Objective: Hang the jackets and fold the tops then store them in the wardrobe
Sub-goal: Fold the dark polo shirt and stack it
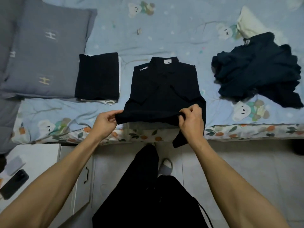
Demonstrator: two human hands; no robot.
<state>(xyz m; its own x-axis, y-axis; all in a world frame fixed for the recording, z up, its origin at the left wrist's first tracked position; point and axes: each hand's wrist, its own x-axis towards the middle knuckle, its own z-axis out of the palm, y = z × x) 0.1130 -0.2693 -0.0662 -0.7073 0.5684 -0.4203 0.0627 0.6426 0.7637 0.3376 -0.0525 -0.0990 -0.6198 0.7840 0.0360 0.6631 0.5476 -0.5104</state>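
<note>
Polo: a black polo [164,86] is lying collar-up at the bed's [164,30] near edge, centre of view, sleeves folded in over the front; its right hem corner is hanging off the edge at 5 o'clock of the body.
Left hand: the left hand [105,123] is pinching the hem's left corner, thumb on top, fingers curled beneath; the cloth is running off to 3 o'clock of the fingertips.
Right hand: the right hand [190,118] is gripping the hem's right part, fingers curled over the lifted fold, the polo stretching away to 12 o'clock.
Folded stack: a dark folded stack [97,76] is sitting at 9 o'clock of the polo, touching the pillow [44,53].
Pile: a loose navy pile [256,69] is lying at 3 o'clock, well apart.
Cabinet: a white cabinet [41,155] at 8 o'clock is holding a phone [14,184].
</note>
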